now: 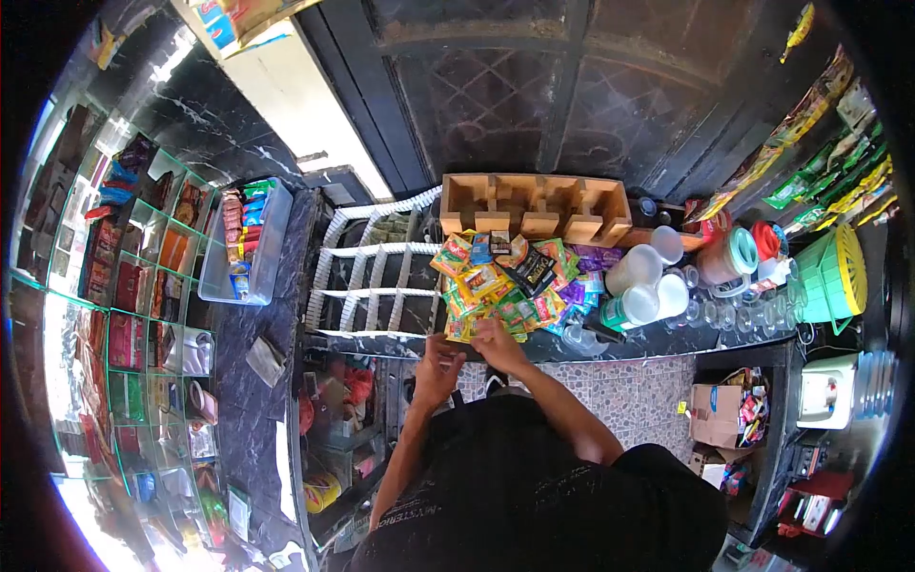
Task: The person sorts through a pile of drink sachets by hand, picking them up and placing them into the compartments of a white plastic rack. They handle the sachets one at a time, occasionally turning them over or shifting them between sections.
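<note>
A pile of colourful sachets (486,286) lies on the dark counter in front of the person. My right hand (496,343) is at the pile's near edge, its fingers bent; whether it holds a sachet is too small to tell. Just left of it, my left hand (439,364) is raised near the counter's edge with bent fingers, and its grip cannot be made out. Left of the pile stands a white divided rack (381,250) with some sachets in a rear compartment. Behind the pile sits a wooden compartment box (536,204).
Plastic jars (635,272) and glasses (734,315) stand to the right, near a green basket (829,276). A clear bin (272,272) of packets is at left, beside glass shelves (133,315). Packets hang at upper right. A cardboard box (715,419) sits below.
</note>
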`<action>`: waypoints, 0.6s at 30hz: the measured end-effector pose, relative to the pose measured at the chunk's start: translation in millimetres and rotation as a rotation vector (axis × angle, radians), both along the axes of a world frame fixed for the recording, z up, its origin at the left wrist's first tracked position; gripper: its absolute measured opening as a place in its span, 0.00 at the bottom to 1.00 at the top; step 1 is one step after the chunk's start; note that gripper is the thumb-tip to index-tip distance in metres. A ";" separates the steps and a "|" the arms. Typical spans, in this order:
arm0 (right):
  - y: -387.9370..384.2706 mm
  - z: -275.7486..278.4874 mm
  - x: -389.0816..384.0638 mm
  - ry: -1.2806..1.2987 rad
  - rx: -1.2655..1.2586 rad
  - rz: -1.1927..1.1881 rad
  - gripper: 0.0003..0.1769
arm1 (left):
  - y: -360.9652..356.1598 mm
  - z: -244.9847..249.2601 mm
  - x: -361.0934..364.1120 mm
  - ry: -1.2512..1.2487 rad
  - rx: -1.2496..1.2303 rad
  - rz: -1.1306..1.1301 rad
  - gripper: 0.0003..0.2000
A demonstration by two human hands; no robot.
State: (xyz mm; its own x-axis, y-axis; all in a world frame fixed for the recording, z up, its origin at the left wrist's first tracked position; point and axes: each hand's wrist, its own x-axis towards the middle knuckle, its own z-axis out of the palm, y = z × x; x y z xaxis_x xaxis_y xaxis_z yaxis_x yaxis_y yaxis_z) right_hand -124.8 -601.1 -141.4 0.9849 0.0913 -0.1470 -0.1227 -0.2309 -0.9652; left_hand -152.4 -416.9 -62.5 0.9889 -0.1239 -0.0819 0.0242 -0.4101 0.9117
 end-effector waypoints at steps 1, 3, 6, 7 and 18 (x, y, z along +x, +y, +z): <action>-1.5 -6.0 9.6 -0.094 -0.043 -0.077 0.30 | -1.4 -1.0 -2.4 0.029 -0.073 0.035 0.20; -5.9 -0.3 29.9 0.203 0.189 -0.237 0.30 | 3.5 -11.0 -7.8 0.071 -0.065 0.062 0.19; -10.9 -5.2 70.0 0.558 0.421 -0.385 0.26 | 16.3 -26.9 -10.3 0.105 -0.057 0.090 0.18; -8.2 2.2 82.8 0.598 0.409 -0.438 0.25 | 17.8 -25.8 -8.4 0.106 -0.054 0.095 0.18; 5.1 -51.3 118.7 0.260 0.131 -0.536 0.19 | 30.5 -21.5 5.5 0.180 -0.200 0.058 0.16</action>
